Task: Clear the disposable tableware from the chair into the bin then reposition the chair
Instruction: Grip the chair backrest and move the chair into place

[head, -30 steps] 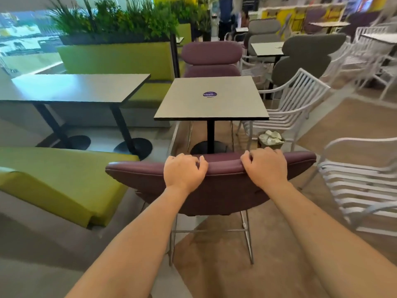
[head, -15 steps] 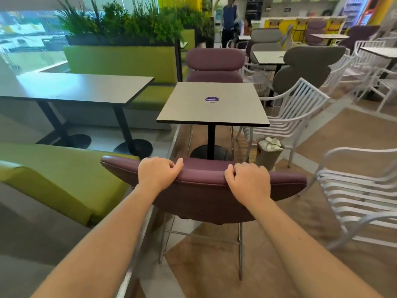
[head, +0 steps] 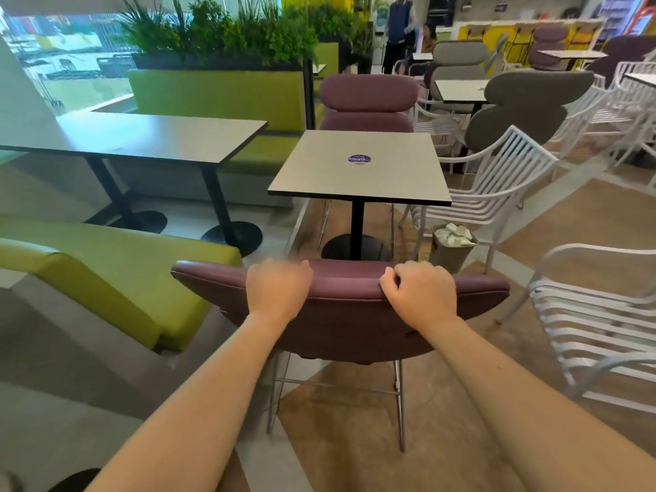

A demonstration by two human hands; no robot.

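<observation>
Head view: left hand (head: 277, 291) & right hand (head: 422, 296) both grip maroon chair (head: 340, 324) backrest top.

Square table (head: 358, 165) w/ purple sticker (head: 359, 159), long table (head: 142, 136) left, green bench (head: 117, 275), white slatted chairs (head: 497, 186), planter (head: 220, 30) behind.

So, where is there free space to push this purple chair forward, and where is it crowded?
Both hands, left hand and right hand, grip the chair back. Free: bare floor between the green bench and the square table base. Crowded: on the right, the bin and white chairs stand close.
</observation>
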